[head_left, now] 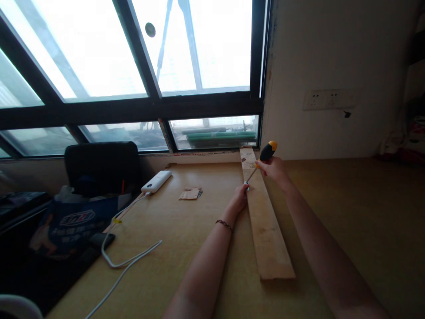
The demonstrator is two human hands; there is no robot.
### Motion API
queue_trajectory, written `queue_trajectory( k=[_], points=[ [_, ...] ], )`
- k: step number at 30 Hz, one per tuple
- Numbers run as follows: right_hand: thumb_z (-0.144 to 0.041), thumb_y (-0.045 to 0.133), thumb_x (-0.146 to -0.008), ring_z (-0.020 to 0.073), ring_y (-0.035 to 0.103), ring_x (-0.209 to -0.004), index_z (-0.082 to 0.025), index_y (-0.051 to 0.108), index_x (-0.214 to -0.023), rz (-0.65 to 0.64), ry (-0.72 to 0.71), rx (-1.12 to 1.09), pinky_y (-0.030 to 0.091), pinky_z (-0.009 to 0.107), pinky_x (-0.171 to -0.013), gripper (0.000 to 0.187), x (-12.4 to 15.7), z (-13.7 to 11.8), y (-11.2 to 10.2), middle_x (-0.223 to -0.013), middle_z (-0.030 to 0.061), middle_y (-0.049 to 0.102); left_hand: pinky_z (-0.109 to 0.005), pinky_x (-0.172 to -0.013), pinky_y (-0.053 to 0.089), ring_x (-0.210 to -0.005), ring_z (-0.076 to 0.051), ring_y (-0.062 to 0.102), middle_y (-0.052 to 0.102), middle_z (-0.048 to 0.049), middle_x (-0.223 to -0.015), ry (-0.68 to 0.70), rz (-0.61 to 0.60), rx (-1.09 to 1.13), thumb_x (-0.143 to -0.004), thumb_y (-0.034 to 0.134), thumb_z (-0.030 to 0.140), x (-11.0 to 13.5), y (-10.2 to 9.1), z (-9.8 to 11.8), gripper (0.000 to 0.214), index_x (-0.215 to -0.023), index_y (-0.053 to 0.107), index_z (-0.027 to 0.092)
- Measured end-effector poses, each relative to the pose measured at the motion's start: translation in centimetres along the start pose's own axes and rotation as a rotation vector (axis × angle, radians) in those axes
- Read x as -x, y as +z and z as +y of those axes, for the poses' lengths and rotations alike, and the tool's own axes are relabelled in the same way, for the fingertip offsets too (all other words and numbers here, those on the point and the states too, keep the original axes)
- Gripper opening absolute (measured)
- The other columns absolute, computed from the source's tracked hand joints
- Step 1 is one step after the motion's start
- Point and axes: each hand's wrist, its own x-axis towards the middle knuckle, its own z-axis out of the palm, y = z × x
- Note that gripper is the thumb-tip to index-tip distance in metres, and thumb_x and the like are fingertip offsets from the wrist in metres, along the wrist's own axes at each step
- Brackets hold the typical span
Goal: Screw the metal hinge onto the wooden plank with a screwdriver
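Observation:
A long wooden board [269,237] lies on the table, pointing away from me to the window. My right hand [275,170] is closed round the lower part of a screwdriver [267,151] with a yellow and black handle. The screwdriver is tilted, and its shaft runs down to a small shiny metal piece [246,185] at the board's left edge. My left hand [238,198] is closed at that metal piece, its fingertips against it and the side of the board. Whether a screw sits under the tip is too small to tell.
On the table [206,235] a torn piece of cardboard [190,193] lies beside several small screws [200,193]. A white power bank [156,181] with a white cable [133,258] is at the left. Beyond stand a black chair [101,164] and a blue bag [71,226]. The window and wall close the far side.

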Motion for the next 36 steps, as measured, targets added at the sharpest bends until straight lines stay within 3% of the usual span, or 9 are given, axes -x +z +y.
queue_trajectory(
  k=[3, 5, 10, 14, 20, 26, 29, 31, 36],
  points=[
    [-0.047, 0.066, -0.062, 0.0221, 0.064, -0.063, -0.015, 0.061, -0.065, 0.178, -0.089, 0.154, 0.046, 0.027, -0.054, 0.033, -0.1, 0.7, 0.7, -0.062, 0.0071, 0.065, -0.034, -0.077, 0.050, -0.068, -0.020, 0.064, 0.065, -0.0094, -0.067, -0.030, -0.004, 0.005, -0.072, 0.055, 0.022, -0.3, -0.1, -0.1, 0.016, -0.077, 0.061, 0.008],
    [-0.047, 0.065, -0.063, 0.0208, 0.064, -0.063, -0.015, 0.064, -0.074, 0.182, -0.092, 0.076, 0.047, 0.027, -0.054, 0.035, -0.2, 1.0, 1.2, -0.070, 0.0076, 0.067, -0.034, -0.075, 0.050, -0.065, -0.019, 0.063, 0.065, -0.0087, -0.066, -0.028, 0.002, 0.004, -0.072, 0.053, 0.021, -0.4, -0.2, -0.2, 0.016, -0.078, 0.061, 0.008],
    [-0.036, 0.070, -0.059, 0.0123, 0.060, -0.048, -0.016, 0.062, -0.090, -0.070, 0.001, -0.352, 0.049, 0.025, -0.047, 0.037, 0.1, 0.1, 1.1, -0.088, 0.0066, 0.069, -0.030, -0.068, 0.050, -0.058, -0.016, 0.061, 0.064, -0.0062, -0.065, 0.013, 0.001, -0.008, -0.071, 0.054, 0.020, -0.6, -0.4, -0.3, 0.013, -0.076, 0.060, 0.009],
    [-0.031, 0.074, -0.054, 0.0157, 0.065, -0.056, -0.015, 0.062, -0.083, -0.203, 0.074, -0.495, 0.054, 0.027, -0.053, 0.035, 0.6, -1.1, 0.1, -0.090, 0.0072, 0.069, -0.029, -0.064, 0.050, -0.055, -0.015, 0.059, 0.064, -0.0055, -0.064, 0.038, -0.019, -0.022, -0.070, 0.054, 0.020, -0.5, -0.4, -0.3, 0.014, -0.078, 0.060, 0.009],
    [-0.044, 0.073, -0.056, 0.0239, 0.066, -0.063, -0.014, 0.061, -0.064, 0.198, -0.016, 0.038, 0.049, 0.026, -0.048, 0.033, 0.5, -0.5, 0.7, -0.067, 0.0092, 0.067, -0.029, -0.067, 0.050, -0.056, -0.015, 0.060, 0.064, -0.0058, -0.063, 0.028, 0.009, 0.001, -0.070, 0.054, 0.017, -0.4, -0.1, -0.3, 0.010, -0.074, 0.060, 0.009],
    [-0.029, 0.070, -0.062, 0.0093, 0.059, -0.045, -0.016, 0.061, -0.095, -0.160, 0.115, -0.375, 0.042, 0.017, -0.037, 0.037, 0.6, -1.2, -0.4, -0.085, 0.0059, 0.069, -0.031, -0.070, 0.051, -0.061, -0.017, 0.063, 0.066, -0.0088, -0.068, -0.011, -0.019, 0.035, -0.071, 0.053, 0.016, -0.3, -0.1, 0.0, 0.014, -0.080, 0.060, 0.008],
    [-0.019, 0.071, -0.058, 0.0101, 0.063, -0.052, -0.015, 0.063, -0.093, -0.332, 0.129, -0.497, 0.047, 0.016, -0.042, 0.035, 0.9, -1.7, -1.2, -0.090, 0.0063, 0.069, -0.032, -0.071, 0.052, -0.061, -0.018, 0.064, 0.066, -0.0093, -0.068, -0.022, 0.013, 0.042, -0.072, 0.053, 0.015, 0.0, 0.1, 0.2, 0.014, -0.080, 0.061, 0.007],
    [-0.019, 0.071, -0.057, 0.0134, 0.065, -0.054, -0.012, 0.065, -0.080, -0.250, 0.150, -0.463, 0.049, 0.017, -0.043, 0.025, 1.0, -1.8, -1.1, -0.079, 0.0072, 0.070, -0.033, -0.072, 0.052, -0.062, -0.018, 0.064, 0.066, -0.0095, -0.066, -0.025, 0.032, 0.047, -0.072, 0.052, 0.014, 0.2, 0.2, 0.4, 0.013, -0.079, 0.061, 0.007],
    [-0.036, 0.073, -0.056, 0.0180, 0.062, -0.043, -0.013, 0.058, -0.054, 0.243, 0.117, -0.114, 0.045, 0.019, -0.034, 0.027, 0.8, -1.3, 0.4, -0.050, 0.0069, 0.063, -0.031, -0.073, 0.052, -0.066, -0.018, 0.065, 0.067, -0.0105, -0.068, -0.034, 0.018, 0.065, -0.074, 0.052, 0.012, 0.3, 0.1, 0.7, 0.014, -0.082, 0.061, 0.006]
  ],
)
